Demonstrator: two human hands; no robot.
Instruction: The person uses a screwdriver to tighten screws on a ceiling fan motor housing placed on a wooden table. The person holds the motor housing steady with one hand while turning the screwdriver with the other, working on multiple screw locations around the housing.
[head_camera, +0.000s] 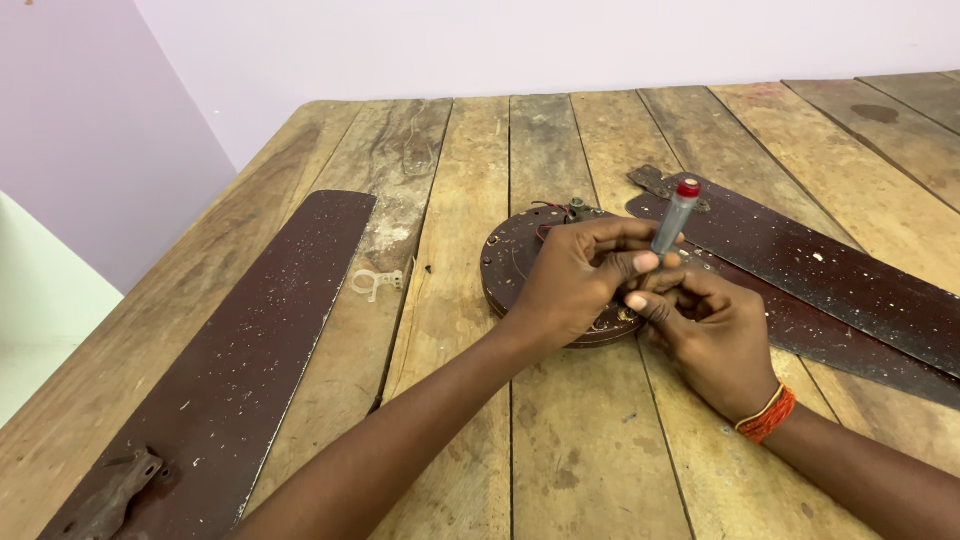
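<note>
both hands (640, 290) around red-capped tester (677, 215), perhaps.

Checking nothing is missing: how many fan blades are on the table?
3: one blade lies left of the hands; two overlapping blades lie on the right. More may lie outside the view.

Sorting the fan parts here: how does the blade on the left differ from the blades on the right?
The left blade lies alone, apart from both hands, its whole length in view with a rusty bracket at its near end. The right blades are a pair, one overlapping the other, running out of frame beside the right hand. Both are dark brown, paint-speckled, and flat on the wooden table.
</note>
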